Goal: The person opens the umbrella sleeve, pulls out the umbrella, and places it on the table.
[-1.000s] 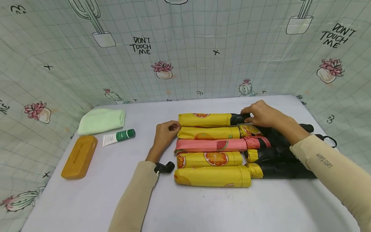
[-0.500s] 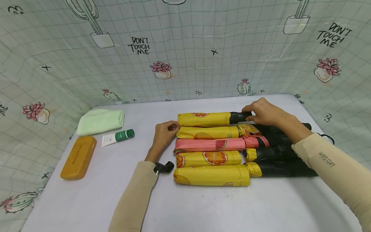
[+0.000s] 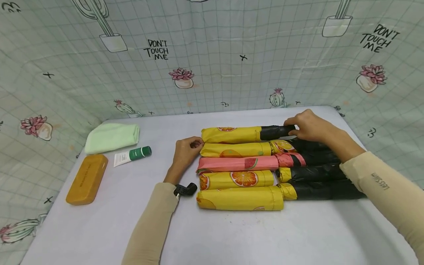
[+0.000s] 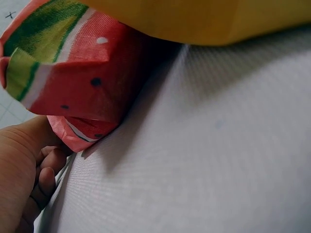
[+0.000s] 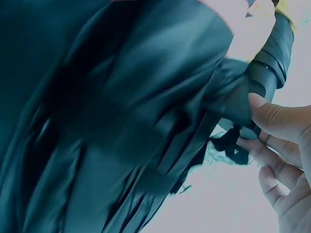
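Observation:
Several folded black umbrellas in fruit-print sleeves lie side by side in the head view. The farthest is a black umbrella (image 3: 276,132) partly inside a yellow orange-print sleeve (image 3: 232,135). My left hand (image 3: 186,154) pinches that sleeve's left end; in the left wrist view the fingertips are hidden behind the pink watermelon sleeve (image 4: 92,73). My right hand (image 3: 311,126) pinches the umbrella's black right end, and in the right wrist view thumb and fingers close on it beside a small black strap (image 5: 233,145). Nearer black umbrella cloth (image 5: 121,121) fills much of that view.
Below lie another yellow sleeve (image 3: 236,149) and two nearer yellow ones, their black ends under my right forearm. At left on the white table (image 3: 232,239) are a folded green cloth (image 3: 112,138), a white-and-green tube (image 3: 132,155) and an orange-brown case (image 3: 87,179).
My right hand has moved right with the black umbrella's end, and more black shows outside the farthest yellow sleeve. My left hand keeps its pinch on the sleeve's left end.

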A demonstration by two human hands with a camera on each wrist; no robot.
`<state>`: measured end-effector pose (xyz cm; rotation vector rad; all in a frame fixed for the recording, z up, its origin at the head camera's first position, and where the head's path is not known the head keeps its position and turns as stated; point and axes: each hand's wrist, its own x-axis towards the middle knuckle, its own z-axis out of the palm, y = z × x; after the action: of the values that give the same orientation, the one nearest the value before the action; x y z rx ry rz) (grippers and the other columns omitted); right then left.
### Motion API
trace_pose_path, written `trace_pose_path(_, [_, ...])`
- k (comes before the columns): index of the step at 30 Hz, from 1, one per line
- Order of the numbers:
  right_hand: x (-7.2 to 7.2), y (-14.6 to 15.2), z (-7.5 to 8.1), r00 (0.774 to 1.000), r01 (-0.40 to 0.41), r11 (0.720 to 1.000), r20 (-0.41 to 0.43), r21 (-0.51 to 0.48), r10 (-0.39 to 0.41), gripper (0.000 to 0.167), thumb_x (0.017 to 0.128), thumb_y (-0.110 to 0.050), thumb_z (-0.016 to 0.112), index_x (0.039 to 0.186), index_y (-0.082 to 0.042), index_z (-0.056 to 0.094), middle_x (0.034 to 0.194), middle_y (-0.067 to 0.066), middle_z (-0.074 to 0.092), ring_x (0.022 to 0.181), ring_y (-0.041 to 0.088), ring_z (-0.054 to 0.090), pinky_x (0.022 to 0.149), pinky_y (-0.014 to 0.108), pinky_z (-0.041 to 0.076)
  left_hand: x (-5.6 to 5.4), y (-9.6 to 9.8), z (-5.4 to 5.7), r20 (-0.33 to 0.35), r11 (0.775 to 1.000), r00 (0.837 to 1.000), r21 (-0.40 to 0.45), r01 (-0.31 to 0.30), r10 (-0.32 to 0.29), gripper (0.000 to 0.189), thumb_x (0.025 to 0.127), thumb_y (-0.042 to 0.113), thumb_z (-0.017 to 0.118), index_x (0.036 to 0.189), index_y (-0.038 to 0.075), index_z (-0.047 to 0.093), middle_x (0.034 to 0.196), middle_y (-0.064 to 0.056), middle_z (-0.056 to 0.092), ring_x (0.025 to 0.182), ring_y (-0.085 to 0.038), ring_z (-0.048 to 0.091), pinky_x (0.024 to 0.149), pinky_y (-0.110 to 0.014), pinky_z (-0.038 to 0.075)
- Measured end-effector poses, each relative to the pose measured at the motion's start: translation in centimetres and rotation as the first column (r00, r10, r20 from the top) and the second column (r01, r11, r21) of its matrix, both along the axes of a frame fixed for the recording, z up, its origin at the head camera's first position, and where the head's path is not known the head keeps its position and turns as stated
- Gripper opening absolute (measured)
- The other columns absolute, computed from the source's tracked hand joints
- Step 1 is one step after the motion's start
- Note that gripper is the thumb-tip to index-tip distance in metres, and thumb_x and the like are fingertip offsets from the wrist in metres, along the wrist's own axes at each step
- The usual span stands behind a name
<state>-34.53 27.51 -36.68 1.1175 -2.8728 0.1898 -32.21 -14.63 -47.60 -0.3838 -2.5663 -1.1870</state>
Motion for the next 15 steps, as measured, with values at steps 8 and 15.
trace_pose_path(8, [0.0, 2.2, 0.0, 0.997, -0.018, 1.0, -0.069, -0.012, 0.017, 0.027, 0.078, 0.0, 0.082, 0.103, 0.001, 0.073, 0.09, 0.016, 0.073, 0.071, 0.029, 0.069, 0.066, 0.05, 0.055, 0.0, -0.2, 0.1, 0.003, 1.0, 1.0, 0.011, 0.001, -0.001, 0.008, 0.09, 0.01, 0.073, 0.095, 0.005, 0.077, 0.083, -0.006, 0.072, 0.075, -0.016, 0.065, 0.069, -0.03, 0.053])
trace_pose_path(15, [0.3, 2.9, 0.1, 0.997, -0.015, 1.0, -0.079, -0.002, 0.015, 0.026, 0.078, 0.0, 0.082, 0.102, 0.001, 0.073, 0.088, 0.015, 0.073, 0.067, 0.026, 0.068, 0.064, 0.048, 0.054, 0.1, 0.1, 0.2, 0.004, 1.0, 1.0, 0.012, 0.007, -0.007, 0.008, 0.09, 0.01, 0.072, 0.094, 0.004, 0.076, 0.082, -0.007, 0.072, 0.075, -0.017, 0.065, 0.069, -0.03, 0.053])
